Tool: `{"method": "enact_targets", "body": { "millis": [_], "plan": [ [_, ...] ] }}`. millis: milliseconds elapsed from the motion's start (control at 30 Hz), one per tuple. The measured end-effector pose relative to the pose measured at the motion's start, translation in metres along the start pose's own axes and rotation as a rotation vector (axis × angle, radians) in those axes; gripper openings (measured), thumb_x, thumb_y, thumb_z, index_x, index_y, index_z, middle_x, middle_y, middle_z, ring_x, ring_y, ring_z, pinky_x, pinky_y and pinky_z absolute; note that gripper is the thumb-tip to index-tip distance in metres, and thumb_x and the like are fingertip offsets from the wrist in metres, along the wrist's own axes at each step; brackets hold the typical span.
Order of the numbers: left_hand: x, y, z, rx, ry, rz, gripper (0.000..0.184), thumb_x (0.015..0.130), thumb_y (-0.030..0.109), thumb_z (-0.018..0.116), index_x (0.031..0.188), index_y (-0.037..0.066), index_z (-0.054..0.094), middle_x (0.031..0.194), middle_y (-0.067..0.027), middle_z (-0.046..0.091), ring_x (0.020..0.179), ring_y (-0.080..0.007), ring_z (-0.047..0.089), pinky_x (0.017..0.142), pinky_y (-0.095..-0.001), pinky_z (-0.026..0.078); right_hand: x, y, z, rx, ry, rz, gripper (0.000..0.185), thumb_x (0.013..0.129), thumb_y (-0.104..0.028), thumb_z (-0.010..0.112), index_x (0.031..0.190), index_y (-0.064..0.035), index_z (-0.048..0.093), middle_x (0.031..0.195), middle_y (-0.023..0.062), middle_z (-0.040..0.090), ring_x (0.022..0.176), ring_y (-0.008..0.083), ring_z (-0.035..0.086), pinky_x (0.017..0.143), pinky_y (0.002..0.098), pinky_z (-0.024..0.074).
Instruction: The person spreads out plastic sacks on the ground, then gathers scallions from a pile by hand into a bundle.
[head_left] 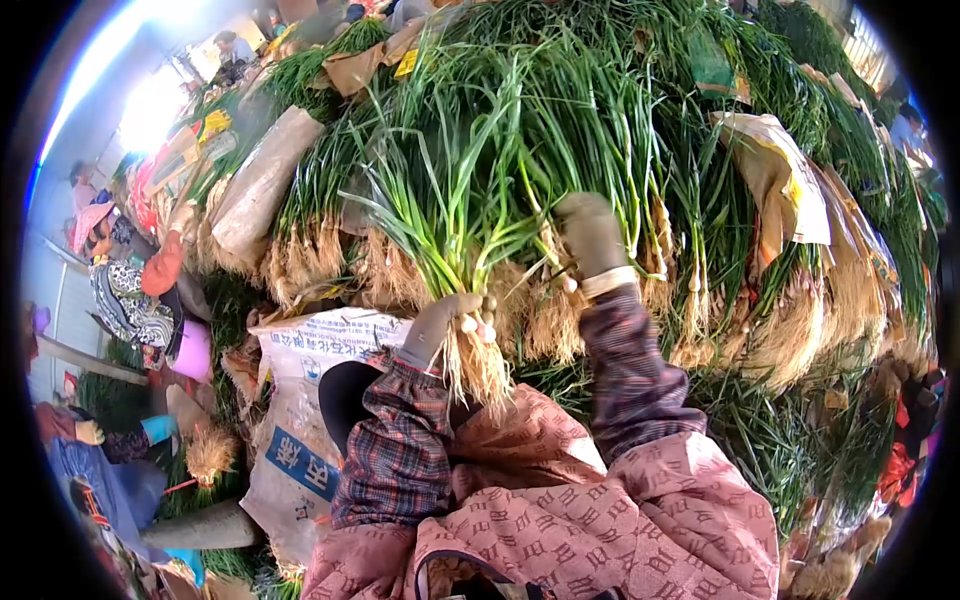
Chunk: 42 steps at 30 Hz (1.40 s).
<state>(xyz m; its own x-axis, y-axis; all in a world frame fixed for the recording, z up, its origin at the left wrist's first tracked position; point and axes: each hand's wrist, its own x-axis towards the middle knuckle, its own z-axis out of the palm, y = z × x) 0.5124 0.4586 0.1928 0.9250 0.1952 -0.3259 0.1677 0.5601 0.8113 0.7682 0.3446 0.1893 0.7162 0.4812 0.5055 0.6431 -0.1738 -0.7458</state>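
Note:
A bunch of green garlic (455,235) with long leaves, small white bulbs and pale stringy roots stands upright in my gloved left hand (445,325). Its fingers are wrapped round the stalks just above the bulbs, and the roots hang down over my lap. My gloved right hand (592,235) is at the front of the large heap of green garlic (600,110), to the right of the bunch. Its fingers are closed around a stalk near a small bulb; the glove is slightly blurred and partly hides the grip.
Tan sacking (268,185) lies on the heap at left, with another sheet (775,170) at right. A printed white sack (340,340) is beside my left arm. Loose green leaves (770,430) cover the ground at right. Other people (140,280) sit along the left side.

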Motion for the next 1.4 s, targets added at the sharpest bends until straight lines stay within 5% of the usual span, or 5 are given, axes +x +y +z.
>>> {"method": "enact_targets", "body": {
  "millis": [133, 267, 800, 1000, 1400],
  "plan": [
    [-0.011, 0.01, 0.006, -0.095, 0.039, 0.004, 0.033, 0.088, 0.024, 0.055, 0.096, -0.008, 0.063, 0.081, -0.0093, 0.063, 0.07, -0.0165, 0.059, 0.068, -0.0278, 0.049, -0.033, 0.074, -0.129, 0.788, 0.191, 0.389, 0.019, 0.091, -0.017, 0.055, 0.104, -0.0028, 0.057, 0.094, 0.0085, 0.061, 0.081, 0.0149, 0.058, 0.074, 0.0258, 0.0506],
    [-0.002, 0.002, -0.011, -0.146, -0.022, -0.025, 0.036, 0.087, 0.023, 0.056, 0.103, -0.008, 0.062, 0.085, -0.0109, 0.064, 0.072, -0.0162, 0.06, 0.067, -0.0272, 0.05, -0.099, 0.024, -0.211, -0.405, -1.28, 0.491, 0.029, 0.091, -0.026, 0.057, 0.111, -0.0055, 0.057, 0.093, 0.0119, 0.063, 0.079, 0.0203, 0.062, 0.072, 0.0308, 0.0545],
    [0.005, 0.105, 0.024, -0.386, -0.378, 0.249, 0.03, 0.086, 0.017, 0.062, 0.111, 0.002, 0.058, 0.119, -0.0141, 0.059, 0.107, -0.0284, 0.06, 0.094, -0.0496, 0.048, -0.004, -0.045, 0.016, -0.641, 0.02, -0.086, 0.037, 0.08, -0.042, 0.067, 0.083, -0.0083, 0.051, 0.066, 0.0065, 0.056, 0.051, 0.0201, 0.054, 0.046, 0.0381, 0.0426],
    [0.014, 0.056, 0.011, -0.289, -0.152, 0.163, 0.048, 0.083, 0.02, 0.062, 0.122, -0.005, 0.05, 0.116, -0.0217, 0.059, 0.089, -0.0217, 0.065, 0.082, -0.0377, 0.054, -0.046, -0.014, 0.021, -0.774, -0.462, -0.016, 0.022, 0.085, -0.028, 0.064, 0.097, -0.0096, 0.06, 0.066, 0.0058, 0.061, 0.053, 0.0182, 0.059, 0.046, 0.0334, 0.0458],
    [-0.005, 0.027, 0.014, -0.19, -0.136, 0.002, 0.025, 0.085, 0.02, 0.059, 0.097, -0.001, 0.061, 0.09, -0.0152, 0.066, 0.086, -0.0283, 0.065, 0.08, -0.0406, 0.053, -0.073, -0.045, 0.028, 0.89, -0.842, 0.66, 0.026, 0.093, -0.028, 0.058, 0.108, -0.008, 0.062, 0.091, 0.0026, 0.065, 0.083, 0.0141, 0.06, 0.075, 0.029, 0.0494]
  ]
}}
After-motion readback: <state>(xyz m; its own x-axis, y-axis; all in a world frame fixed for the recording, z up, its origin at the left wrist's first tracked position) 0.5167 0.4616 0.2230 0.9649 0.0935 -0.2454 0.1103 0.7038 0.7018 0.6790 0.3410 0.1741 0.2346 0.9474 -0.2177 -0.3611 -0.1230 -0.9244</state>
